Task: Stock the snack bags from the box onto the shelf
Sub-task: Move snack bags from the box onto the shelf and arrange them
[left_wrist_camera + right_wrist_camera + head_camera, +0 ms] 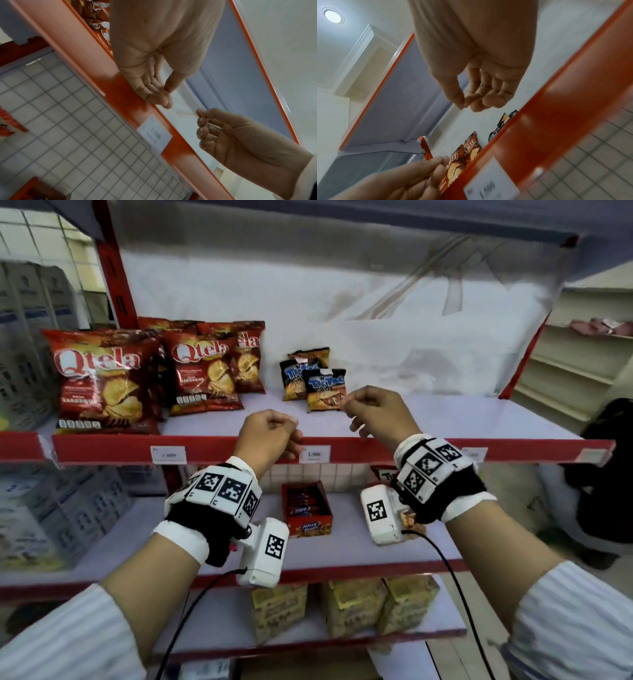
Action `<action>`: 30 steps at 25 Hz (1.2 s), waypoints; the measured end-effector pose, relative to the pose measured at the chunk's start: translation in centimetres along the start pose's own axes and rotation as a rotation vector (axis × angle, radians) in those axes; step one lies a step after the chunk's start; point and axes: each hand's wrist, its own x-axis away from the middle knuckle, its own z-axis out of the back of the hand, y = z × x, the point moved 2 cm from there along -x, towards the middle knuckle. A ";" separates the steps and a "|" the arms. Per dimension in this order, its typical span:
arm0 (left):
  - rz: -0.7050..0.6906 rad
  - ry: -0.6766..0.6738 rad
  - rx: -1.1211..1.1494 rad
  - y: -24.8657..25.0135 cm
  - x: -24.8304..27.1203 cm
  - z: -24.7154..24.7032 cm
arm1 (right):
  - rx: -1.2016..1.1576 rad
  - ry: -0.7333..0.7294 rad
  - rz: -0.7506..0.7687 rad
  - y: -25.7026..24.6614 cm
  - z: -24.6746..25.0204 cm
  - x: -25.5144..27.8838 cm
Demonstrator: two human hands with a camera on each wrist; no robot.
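Both hands, left (270,433) and right (373,409), hover loosely curled and empty above the red-edged shelf (445,446); small dark crinkled snack bags (313,380) stand upright there. Next move, probably: fetch another from the unseen box.

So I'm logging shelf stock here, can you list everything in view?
Qtela chip bags: at least three, red, top shelf left, upright.
Tic Tac snack bags: three, black and orange, top shelf middle.
Price tags: three, white, on the red shelf edge.
Display box of bars: one, red, middle shelf.
Cartons: three, yellowish, lower shelf.
Blurred packs: several, grey, far left.
Left hand: fingers loosely curled, holds nothing.
Right hand: fingers loosely curled, holds nothing, beside the Tic Tac bags.
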 end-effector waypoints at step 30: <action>0.659 0.048 -0.152 -53.7 18.0 -4.4 | 0.458 -0.632 -0.459 53.5 -13.2 26.1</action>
